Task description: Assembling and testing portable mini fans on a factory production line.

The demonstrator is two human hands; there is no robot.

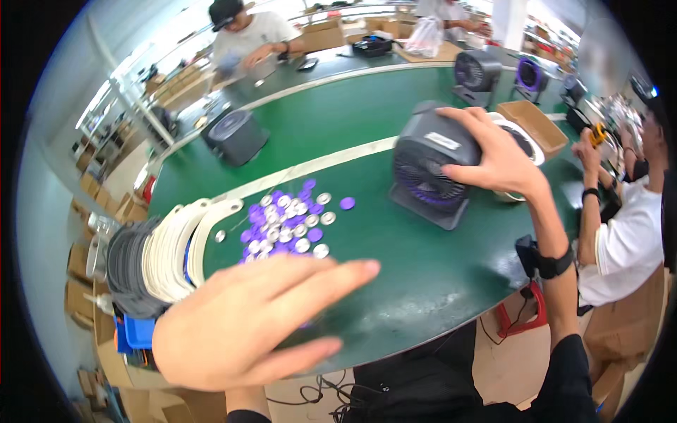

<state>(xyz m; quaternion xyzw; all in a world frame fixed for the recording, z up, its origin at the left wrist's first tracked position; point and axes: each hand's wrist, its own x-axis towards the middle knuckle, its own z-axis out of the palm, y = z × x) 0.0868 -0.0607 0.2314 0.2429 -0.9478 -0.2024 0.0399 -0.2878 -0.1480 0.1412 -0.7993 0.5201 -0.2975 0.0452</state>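
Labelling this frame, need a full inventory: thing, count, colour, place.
small fan: one, dark grey with purple inside, belt centre-right, under right hand
round caps: many, purple and silver, loose pile mid-belt
ring stack: one row, white and grey, left edge
other fans: several, grey, far along belt
cardboard box: one, brown, right of held fan
belt: one, green
co-workers: at least three, far side and right
left hand: open, hovering near caps
right hand: gripping small fan
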